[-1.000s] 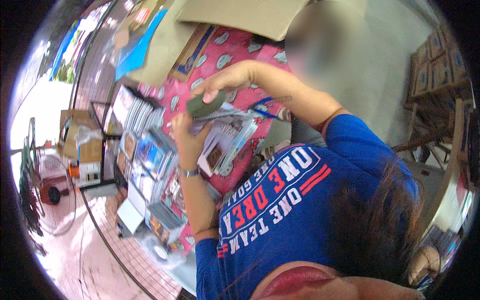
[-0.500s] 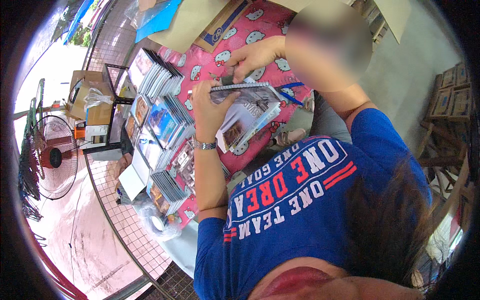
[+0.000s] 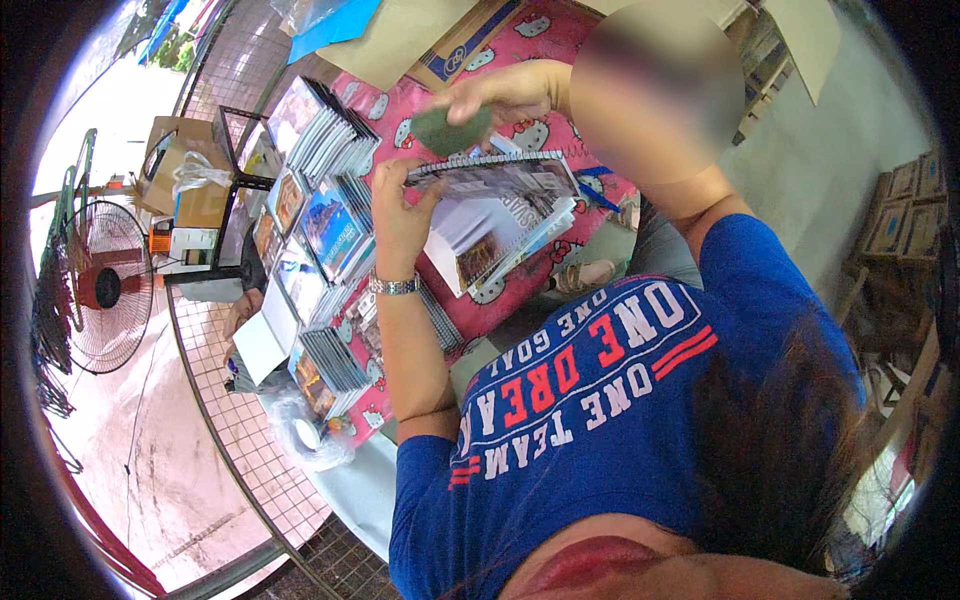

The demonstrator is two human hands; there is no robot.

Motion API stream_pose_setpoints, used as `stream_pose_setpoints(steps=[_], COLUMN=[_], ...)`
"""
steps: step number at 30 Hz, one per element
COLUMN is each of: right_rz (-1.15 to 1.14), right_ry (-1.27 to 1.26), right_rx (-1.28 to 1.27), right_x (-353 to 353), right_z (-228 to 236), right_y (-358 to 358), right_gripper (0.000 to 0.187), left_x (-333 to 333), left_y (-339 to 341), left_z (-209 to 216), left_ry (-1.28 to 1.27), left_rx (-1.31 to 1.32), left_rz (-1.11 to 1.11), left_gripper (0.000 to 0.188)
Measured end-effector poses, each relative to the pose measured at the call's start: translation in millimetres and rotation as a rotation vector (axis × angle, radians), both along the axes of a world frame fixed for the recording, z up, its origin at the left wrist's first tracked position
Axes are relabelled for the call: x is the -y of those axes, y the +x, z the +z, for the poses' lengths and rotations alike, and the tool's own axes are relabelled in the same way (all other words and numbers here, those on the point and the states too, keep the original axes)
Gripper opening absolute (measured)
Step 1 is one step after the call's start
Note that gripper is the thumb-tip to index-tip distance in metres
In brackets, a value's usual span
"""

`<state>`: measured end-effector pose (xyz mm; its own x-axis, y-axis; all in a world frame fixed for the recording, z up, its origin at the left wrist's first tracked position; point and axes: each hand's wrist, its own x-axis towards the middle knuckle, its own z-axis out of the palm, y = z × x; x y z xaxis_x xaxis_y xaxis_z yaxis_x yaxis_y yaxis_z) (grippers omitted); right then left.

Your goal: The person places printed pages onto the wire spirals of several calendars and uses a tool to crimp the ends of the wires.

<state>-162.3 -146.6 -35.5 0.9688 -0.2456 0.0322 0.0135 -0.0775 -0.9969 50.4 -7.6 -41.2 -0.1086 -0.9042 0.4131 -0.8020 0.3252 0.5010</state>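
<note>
My left hand, with a metal watch on its wrist, grips the left edge of a spiral-bound booklet held above the pink patterned tablecloth. My right hand holds a dark green pad just above the booklet's wire spine. More booklets and loose printed sheets lie under the raised one.
Rows of upright printed booklets fill the table's left side. Cardboard sheets lie at the far end. A standing fan and an open cardboard box stand on the tiled floor at the left. A clear plastic bag hangs at the table's near corner.
My right hand has brought the green pad up to the booklet's spine. The left hand keeps its grip on the booklet, and the view has tilted.
</note>
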Motion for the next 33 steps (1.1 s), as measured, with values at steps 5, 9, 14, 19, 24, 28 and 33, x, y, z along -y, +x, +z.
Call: stream_pose_setpoints(steps=[5, 9, 14, 19, 24, 28, 33], right_rz=[-0.005, 0.058, -0.023, 0.009, 0.07, -0.56, -1.038], right_ry=[0.102, -0.024, 0.238, 0.128, -0.408, -0.786, -0.945], right_rx=[-0.007, -0.143, 0.044, 0.022, -0.303, -0.78, -0.351], right_x=[1.9, 15.4, -4.7, 1.7, 47.9, 43.8, -32.3], right_z=[0.6, -6.1, -2.7, -4.1, -59.8, -135.6, -217.9], right_y=[15.0, 17.9, 16.1, 24.8, 28.0, -19.7, -73.0], right_gripper=[0.066, 0.069, 0.068, 0.06, 0.055, 0.068, 0.072], left_x=[-0.2, 4.7, 3.1, 2.7, -0.4, -10.3, -21.0], left_y=[6.0, -2.5, 4.5, 11.3, -2.1, 13.8, -0.7], left_z=[-5.9, 0.5, -4.3, -8.5, 3.0, -8.7, -13.9], left_ry=[0.103, 0.179, 0.189, 0.187, 0.233, 0.264, 0.147], left_rx=[-0.169, -0.211, -0.272, -0.314, -0.352, -0.674, -0.775], left_rz=[0.001, 0.026, 0.009, 0.046, 0.109, 0.157, 0.315], left_gripper=[0.033, 0.029, 0.027, 0.023, 0.018, 0.021, 0.02])
